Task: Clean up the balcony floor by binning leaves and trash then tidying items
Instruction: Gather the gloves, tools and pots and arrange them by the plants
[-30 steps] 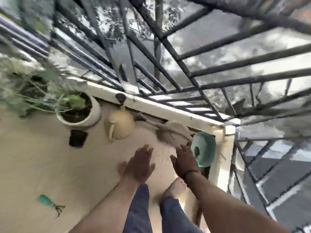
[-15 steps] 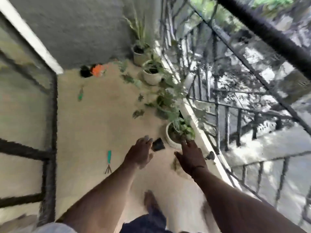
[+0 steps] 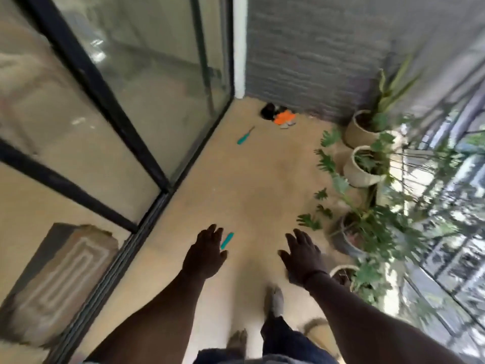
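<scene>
Tan balcony floor (image 3: 236, 185) spreads out under two bare hands. Both hands are held out flat, fingers spread, holding nothing. A teal-handled tool (image 3: 227, 240) lies just beside the left hand (image 3: 207, 254). Far ahead of both hands lie another teal-handled tool (image 3: 244, 136) and an orange thing (image 3: 284, 118). Potted plants (image 3: 364, 164) stand past the right hand (image 3: 304, 257).

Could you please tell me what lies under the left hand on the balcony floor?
A teal tool handle shows beside the left hand, on the floor. Its working end is covered by the hand.
</scene>
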